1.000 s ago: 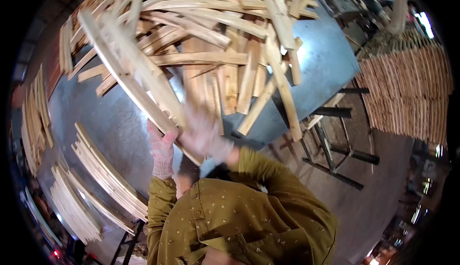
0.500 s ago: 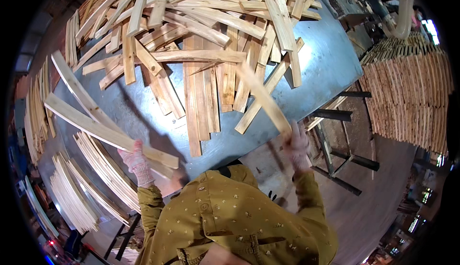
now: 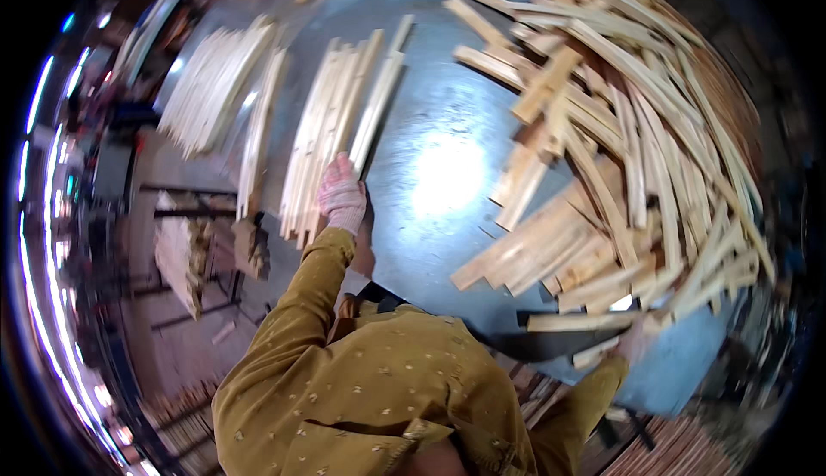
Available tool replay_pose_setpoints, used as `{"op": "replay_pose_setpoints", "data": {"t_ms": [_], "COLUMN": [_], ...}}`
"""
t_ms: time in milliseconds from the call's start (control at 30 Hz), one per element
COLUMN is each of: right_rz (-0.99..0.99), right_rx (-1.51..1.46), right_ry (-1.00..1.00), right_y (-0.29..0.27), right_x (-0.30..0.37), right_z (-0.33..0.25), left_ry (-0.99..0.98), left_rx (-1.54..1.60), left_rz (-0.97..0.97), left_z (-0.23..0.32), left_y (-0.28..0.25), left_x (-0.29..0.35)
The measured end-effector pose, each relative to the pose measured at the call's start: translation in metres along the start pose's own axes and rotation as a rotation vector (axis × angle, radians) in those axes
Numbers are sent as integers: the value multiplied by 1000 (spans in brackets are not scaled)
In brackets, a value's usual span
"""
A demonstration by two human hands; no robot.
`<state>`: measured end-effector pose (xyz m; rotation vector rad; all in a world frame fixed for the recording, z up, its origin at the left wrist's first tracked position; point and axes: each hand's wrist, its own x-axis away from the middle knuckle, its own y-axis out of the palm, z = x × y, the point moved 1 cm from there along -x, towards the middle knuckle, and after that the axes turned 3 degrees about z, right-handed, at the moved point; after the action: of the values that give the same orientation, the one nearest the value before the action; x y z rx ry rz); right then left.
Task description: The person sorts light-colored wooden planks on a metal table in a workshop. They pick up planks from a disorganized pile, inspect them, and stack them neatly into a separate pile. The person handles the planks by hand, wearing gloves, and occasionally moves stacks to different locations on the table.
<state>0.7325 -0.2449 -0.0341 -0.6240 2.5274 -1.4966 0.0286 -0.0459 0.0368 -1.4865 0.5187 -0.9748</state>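
My left hand [image 3: 342,192], in a pale knitted glove, is closed at the near end of a pair of light wooden slats [image 3: 381,89] on the left of the metal table [image 3: 413,244]. The hand hides that end of the pair. Just left of it lies a row of similar slats [image 3: 323,114], side by side. At the lower right, my right hand [image 3: 635,343] is smeared by motion beside a short slat [image 3: 595,354] and the near edge of a jumbled pile of slats [image 3: 641,145]. Its fingers cannot be made out.
Farther left lie a narrow bunch of slats [image 3: 262,123] and a wider stack [image 3: 215,84]. Beyond the table's left edge stands a dark metal rack [image 3: 194,209] with stacked wood. More stacked slats [image 3: 675,448] are at the lower right.
The view has swung left, so the pile now appears at the right. My left hand has brought the pair of slats beside the row. My right hand has moved to the pile's near edge.
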Motion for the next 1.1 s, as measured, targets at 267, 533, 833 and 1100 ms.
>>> {"op": "replay_pose_setpoints", "data": {"t_ms": [267, 533, 833, 1100], "right_rz": [342, -221, -98, -156], "right_rx": [-45, 377, -52, 39], "right_ry": [-89, -1872, -2612, -1354], "right_y": [-165, -132, 12, 53], "right_x": [40, 137, 276, 275], "right_z": [-60, -366, -584, -596], "left_ry": [18, 636, 440, 111], "left_rx": [-41, 1002, 1428, 1631], "left_rz": [384, -182, -2034, -1134], "left_z": [-50, 24, -41, -63], "left_y": [4, -180, -35, -17], "left_x": [-3, -32, 25, -83]}}
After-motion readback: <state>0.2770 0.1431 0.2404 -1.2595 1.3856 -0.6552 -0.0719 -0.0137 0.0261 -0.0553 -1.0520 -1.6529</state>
